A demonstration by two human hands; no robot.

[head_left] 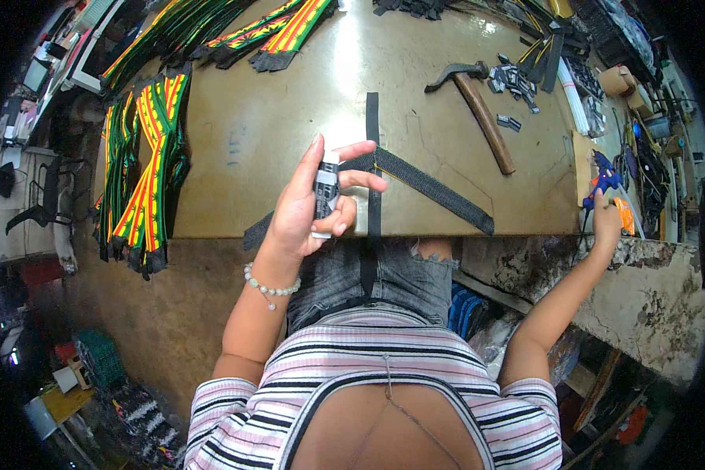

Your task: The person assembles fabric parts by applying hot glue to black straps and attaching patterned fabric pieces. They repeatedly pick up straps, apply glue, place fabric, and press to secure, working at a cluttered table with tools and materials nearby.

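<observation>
Over the table's near edge, my left hand (294, 200) is turned palm up, with a small black-and-white rectangular piece (327, 192) held against the palm. Its lower fingers curl around the piece while two others stretch out to the right. Under and beside it lie a narrow black strap (373, 117), running towards my lap, and a wider dark woven strap (442, 192), slanting down to the right. Far to the right, my right hand (603, 215) reaches out and grips a blue glue gun (605, 171) at its lower end; some of its fingers are hidden.
A hammer (482, 117) lies on the table (274, 117) beside a pile of small black-and-silver pieces (513, 82). Green, yellow and red patterned straps (145, 157) hang over the left edge. An orange item (623, 214) lies beside the glue gun.
</observation>
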